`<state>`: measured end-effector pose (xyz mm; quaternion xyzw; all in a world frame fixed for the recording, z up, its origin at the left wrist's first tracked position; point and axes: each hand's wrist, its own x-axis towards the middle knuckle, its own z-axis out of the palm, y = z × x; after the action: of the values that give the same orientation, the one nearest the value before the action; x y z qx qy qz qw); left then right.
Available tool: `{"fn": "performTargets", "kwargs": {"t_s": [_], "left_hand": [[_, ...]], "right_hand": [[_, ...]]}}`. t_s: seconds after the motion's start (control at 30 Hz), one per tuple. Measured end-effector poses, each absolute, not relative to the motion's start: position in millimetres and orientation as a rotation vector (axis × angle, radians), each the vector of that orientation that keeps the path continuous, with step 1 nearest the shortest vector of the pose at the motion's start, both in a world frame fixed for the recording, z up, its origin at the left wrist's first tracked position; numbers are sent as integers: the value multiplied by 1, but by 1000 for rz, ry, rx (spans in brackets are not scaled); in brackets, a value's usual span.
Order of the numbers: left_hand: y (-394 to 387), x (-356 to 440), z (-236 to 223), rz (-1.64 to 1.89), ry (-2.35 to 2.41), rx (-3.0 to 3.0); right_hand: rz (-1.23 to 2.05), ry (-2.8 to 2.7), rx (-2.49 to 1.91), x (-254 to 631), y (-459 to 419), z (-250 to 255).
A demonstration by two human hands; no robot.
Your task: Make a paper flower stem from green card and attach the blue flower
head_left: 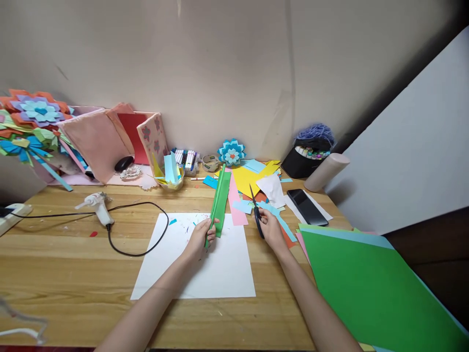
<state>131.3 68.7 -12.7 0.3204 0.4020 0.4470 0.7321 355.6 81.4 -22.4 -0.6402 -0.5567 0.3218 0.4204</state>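
My left hand (201, 235) is closed around the lower end of a long, partly rolled strip of green paper (222, 203). The strip stands tilted over a white sheet (164, 274) marked with small coloured specks. In my right hand (270, 226) is a pair of black-handled scissors (257, 210), its blades together and pointing away from me. The scissors and the green paper are apart. Under and beyond the scissors lie paper scraps, among them a pink strip (236, 200), a yellow piece (247, 180) and light blue pieces (242, 206).
A white glue gun (99, 205) with a black cord lies at left. Pink boxes (95, 146), markers (186, 159), a tape roll (210, 163) and a blue paper flower (232, 152) stand at the back. A phone (307, 207) and large green sheets (370, 288) lie at right.
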Motion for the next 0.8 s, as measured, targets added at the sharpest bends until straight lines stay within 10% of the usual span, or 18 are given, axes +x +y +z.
{"fn": "performTargets", "kwargs": {"t_s": [0.3,0.8], "left_hand": [[66,132,-2,922,879,737],[56,136,6,653,785,1023]], "right_hand": [[375,-1663,-1819,347,73,-19],[1213,-893,-995,333,74,1]]}}
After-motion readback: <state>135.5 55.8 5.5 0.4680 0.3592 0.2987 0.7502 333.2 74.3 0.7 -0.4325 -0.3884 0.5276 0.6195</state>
